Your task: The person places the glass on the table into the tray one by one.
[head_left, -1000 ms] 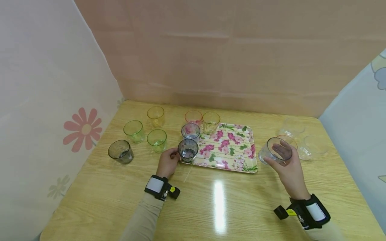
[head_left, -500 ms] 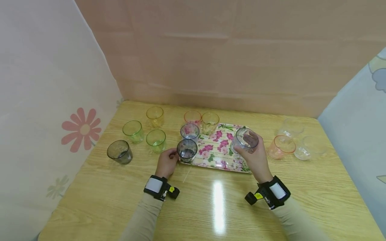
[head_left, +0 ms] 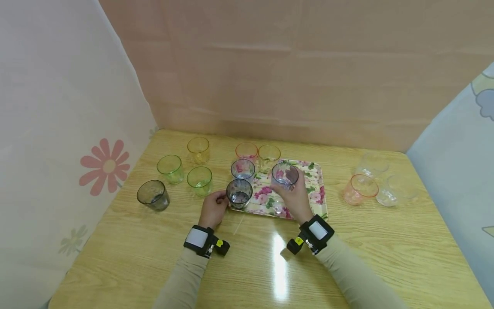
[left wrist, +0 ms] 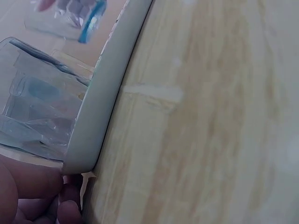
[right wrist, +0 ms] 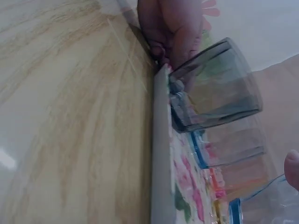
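Note:
My right hand grips a clear bluish glass by its side, over the middle of the floral tray. At the tray's near left corner my left hand pinches the edge; the left wrist view shows curled fingers right at that corner. A dark grey glass stands on the tray beside this hand. Behind it are another bluish glass, a pink-red glass and a yellow glass. In the right wrist view, only a fingertip of the right hand shows.
Left of the tray stand an amber glass, two green glasses and a grey glass. To its right are an orange-pink glass and clear glasses. Walls of sheeting enclose the wooden table.
My right hand has carried the bluish glass leftward from beside the orange-pink glass to above the tray's middle. The left hand has stayed at the tray corner.

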A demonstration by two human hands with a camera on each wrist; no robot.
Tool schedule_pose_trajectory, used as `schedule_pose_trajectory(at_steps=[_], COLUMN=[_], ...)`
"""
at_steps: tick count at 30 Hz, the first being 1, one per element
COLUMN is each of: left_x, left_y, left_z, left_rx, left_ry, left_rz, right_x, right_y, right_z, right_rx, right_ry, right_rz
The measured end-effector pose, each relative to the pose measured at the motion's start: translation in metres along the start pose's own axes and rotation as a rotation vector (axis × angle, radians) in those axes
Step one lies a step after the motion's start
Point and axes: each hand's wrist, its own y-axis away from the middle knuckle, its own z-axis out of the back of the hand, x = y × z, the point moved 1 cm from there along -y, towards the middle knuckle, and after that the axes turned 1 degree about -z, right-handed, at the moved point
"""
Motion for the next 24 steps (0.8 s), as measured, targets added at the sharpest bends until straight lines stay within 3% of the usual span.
schedule_pose_trajectory(at_steps=[11,20,24], left_x=[0.001,0.0,0.0], left_y=[0.0,0.001,0.0], left_z=[0.0,0.002,0.001], left_rx=[0.003,0.0,0.002], left_ry=[0.007,-0.009,-0.002], left_rz=[-0.018,-0.014,-0.012], right_x=[-0.008,-0.019,-0.021], right_y=[-0.008,-0.014,-0.014], right_z=[-0.024,-0.036,-0.038], right_rx=[-0.011,-0.003,-0.005], right_ry=[-0.009,0.028,0.039], right_rz=[-0.021,-0.11,-0.086])
